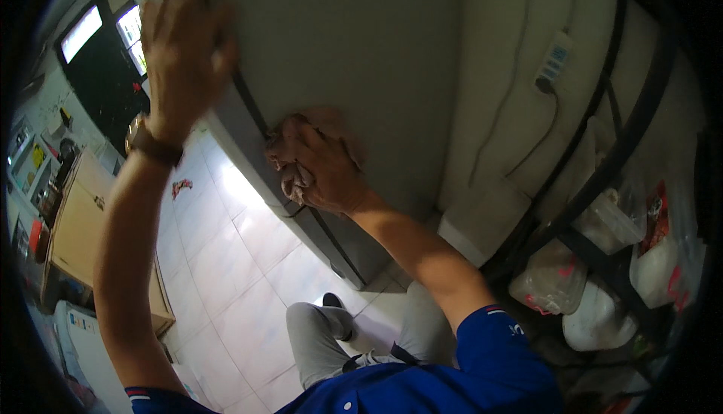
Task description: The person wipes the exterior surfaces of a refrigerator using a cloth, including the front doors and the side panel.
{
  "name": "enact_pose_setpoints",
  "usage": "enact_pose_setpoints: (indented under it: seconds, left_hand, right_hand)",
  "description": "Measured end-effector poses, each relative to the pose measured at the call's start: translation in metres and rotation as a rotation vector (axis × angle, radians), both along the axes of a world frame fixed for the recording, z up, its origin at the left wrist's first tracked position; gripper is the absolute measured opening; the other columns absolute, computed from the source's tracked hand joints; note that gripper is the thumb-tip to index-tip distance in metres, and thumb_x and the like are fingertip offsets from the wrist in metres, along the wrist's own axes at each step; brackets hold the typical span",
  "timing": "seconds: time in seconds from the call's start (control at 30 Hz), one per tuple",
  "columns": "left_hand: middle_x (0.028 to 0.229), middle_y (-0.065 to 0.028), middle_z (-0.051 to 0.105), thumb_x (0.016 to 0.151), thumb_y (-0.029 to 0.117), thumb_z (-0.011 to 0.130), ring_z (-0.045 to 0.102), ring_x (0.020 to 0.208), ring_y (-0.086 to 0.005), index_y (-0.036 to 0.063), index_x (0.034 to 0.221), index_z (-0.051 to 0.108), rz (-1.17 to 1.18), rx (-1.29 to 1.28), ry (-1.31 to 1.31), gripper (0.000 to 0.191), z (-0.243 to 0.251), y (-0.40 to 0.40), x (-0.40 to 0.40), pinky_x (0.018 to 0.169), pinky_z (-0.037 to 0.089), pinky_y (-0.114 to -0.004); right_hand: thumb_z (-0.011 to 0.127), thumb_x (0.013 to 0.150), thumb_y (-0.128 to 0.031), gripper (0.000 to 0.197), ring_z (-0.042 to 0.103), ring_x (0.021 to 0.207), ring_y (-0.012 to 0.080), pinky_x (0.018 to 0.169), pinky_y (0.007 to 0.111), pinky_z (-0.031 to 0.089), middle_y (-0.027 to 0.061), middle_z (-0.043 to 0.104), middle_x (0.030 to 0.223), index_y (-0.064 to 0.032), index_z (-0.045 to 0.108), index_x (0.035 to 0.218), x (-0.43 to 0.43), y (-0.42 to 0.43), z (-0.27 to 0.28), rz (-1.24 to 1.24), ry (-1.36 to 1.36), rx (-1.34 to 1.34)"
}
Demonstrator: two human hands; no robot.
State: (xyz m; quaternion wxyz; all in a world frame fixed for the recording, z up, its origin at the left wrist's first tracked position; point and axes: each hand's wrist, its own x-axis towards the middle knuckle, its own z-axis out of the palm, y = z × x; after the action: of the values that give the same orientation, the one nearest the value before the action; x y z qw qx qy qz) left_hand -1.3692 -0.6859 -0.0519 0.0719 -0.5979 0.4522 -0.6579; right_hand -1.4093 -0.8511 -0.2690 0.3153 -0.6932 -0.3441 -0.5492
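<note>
The grey side panel of a refrigerator [350, 36] stands upright in front of me. With my right hand [333, 171] I hold a crumpled brownish-pink cloth [291, 154] against that panel, close to its front edge and the dark door seam. Higher up at the left, my left hand [186, 58] is raised at the top of the refrigerator's front edge. It is blurred, with a dark band on the wrist. No object shows in it, and whether its fingers touch the refrigerator cannot be told.
A power strip [555, 61] with a cable hangs on the wall at right. Below it are a white box [486, 216] and a dark rack frame [610, 171] with bagged containers [551, 275]. A cream cabinet [79, 216] stands left, and a small patterned cloth [182, 188] lies on the tiled floor [226, 256].
</note>
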Motion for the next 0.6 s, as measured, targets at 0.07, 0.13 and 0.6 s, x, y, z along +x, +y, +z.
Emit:
enact_pose_setpoints:
  seconds: [0.07,0.13,0.6]
  left_hand:
    - [0.136,-0.0077,0.057,0.078,0.016,0.072,0.047,0.129,-0.0311,0.0149,0.110,0.069,0.013,0.306,0.075,0.032,-0.037,0.005,-0.011,0.115,0.026,-0.057]
    - [0.130,-0.0055,0.061,0.074,0.021,0.077,0.052,0.125,-0.0269,0.0147,0.107,0.071,-0.141,0.470,0.071,0.034,-0.058,0.006,-0.014,0.104,0.043,-0.049]
    - [0.096,-0.0029,0.068,0.064,0.017,0.068,0.062,0.101,-0.0250,0.0134,0.080,0.071,-0.015,0.454,0.102,0.016,-0.075,-0.004,-0.025,0.082,0.045,-0.041]
  right_hand:
    - [0.059,0.082,-0.014,0.039,0.055,0.102,0.0340,0.089,0.045,0.047,0.0141,0.057,0.114,-0.0076,0.057,0.120,-0.006,-0.010,0.022,-0.040,0.002,-0.049]
    - [0.060,0.087,-0.024,0.054,0.048,0.122,0.0340,0.109,0.048,0.031,0.0186,0.051,0.133,-0.0031,0.048,0.136,-0.001,-0.008,0.037,-0.342,-0.031,-0.065]
    - [0.063,0.083,-0.021,0.057,0.044,0.130,0.0389,0.111,0.050,0.031,0.0238,0.048,0.136,-0.0008,0.048,0.134,0.077,-0.113,0.125,-0.260,-0.165,0.366]
